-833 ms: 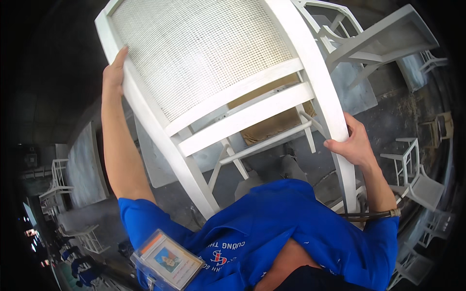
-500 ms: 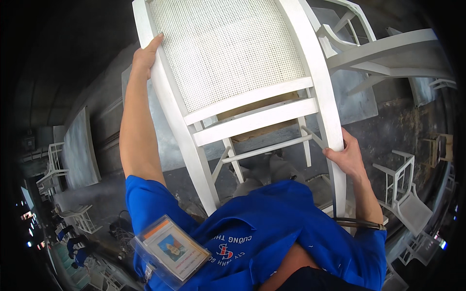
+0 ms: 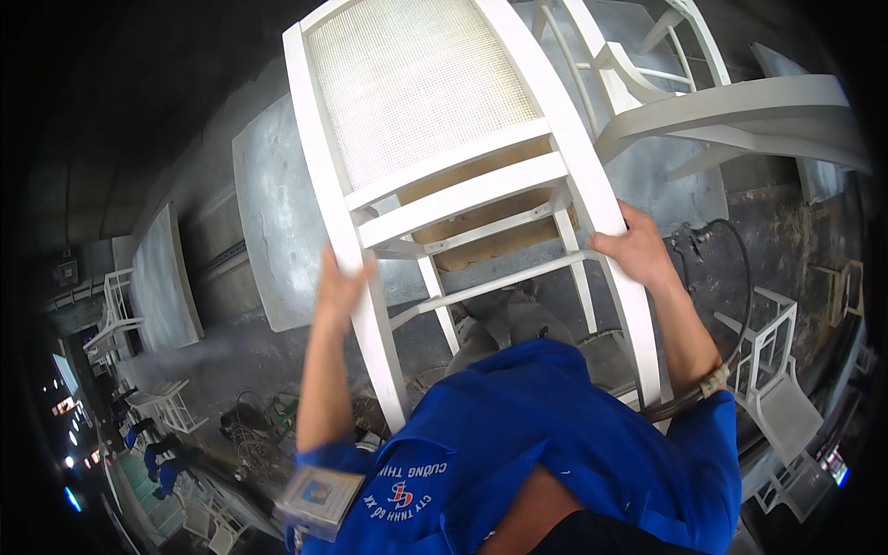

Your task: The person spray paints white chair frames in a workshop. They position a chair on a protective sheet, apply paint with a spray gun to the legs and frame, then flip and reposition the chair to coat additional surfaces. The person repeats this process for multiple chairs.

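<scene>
A white chair (image 3: 461, 201) with a woven mesh back panel (image 3: 416, 79) stands before me, its back toward me and its rear legs reaching down to my blue shirt. Near the crossbar, my right hand (image 3: 641, 250) is closed around the right rear leg, thumb on the near face. My left hand (image 3: 342, 289) is against the left rear leg, smeared by motion, so its grip is unclear. Brownish material (image 3: 486, 208) shows under the seat between the rails.
Close on the right is another white chair (image 3: 731, 109). Grey-white panels (image 3: 277, 222) stand beyond. A dark hose (image 3: 746, 277) loops by my right forearm. More white chairs (image 3: 784, 412) are at the lower right, others (image 3: 166, 407) at the left beside tangled cables (image 3: 250, 433).
My left hand has come down from high on the left upright to the leg. My right hand sits higher on its leg. The chair has shifted and turned slightly, and the hose now shows.
</scene>
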### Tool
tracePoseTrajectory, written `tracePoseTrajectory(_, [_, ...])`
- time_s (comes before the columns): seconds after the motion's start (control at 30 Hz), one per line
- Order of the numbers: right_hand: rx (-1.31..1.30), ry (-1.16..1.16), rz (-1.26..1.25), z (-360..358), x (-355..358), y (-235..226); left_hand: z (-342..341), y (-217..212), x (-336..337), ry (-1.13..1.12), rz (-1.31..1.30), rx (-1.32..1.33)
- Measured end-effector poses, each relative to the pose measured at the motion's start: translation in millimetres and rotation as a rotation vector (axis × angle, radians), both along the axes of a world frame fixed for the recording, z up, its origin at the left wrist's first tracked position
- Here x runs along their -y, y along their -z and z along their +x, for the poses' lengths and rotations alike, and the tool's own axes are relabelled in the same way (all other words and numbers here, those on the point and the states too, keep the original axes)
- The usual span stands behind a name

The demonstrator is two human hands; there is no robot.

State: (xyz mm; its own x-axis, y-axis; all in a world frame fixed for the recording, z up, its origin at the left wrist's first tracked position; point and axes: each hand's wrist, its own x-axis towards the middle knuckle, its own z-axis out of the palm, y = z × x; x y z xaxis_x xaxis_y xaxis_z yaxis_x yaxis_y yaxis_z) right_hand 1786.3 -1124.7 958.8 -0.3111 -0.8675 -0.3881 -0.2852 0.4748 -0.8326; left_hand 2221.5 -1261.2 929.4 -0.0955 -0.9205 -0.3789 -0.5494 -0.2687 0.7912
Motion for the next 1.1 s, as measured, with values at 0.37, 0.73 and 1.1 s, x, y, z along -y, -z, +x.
tracePoseTrajectory(0.37, [-0.608,-0.105,-0.211,-22.5,55.6,-40.4,-17.4,-56.6,-34.7,-0.045,0.170,-0.202])
tracePoseTrajectory(0.73, [-0.417,0.022,-0.442,-46.7,-52.1,-111.7,-24.3,-24.2,126.1,0.169,0.256,-0.158])
tracePoseTrajectory(1.1, [-0.524,0.137,-0.221,-55.1,-136.5,-99.4,-44.5,35.6,253.8,-0.122,0.290,-0.620])
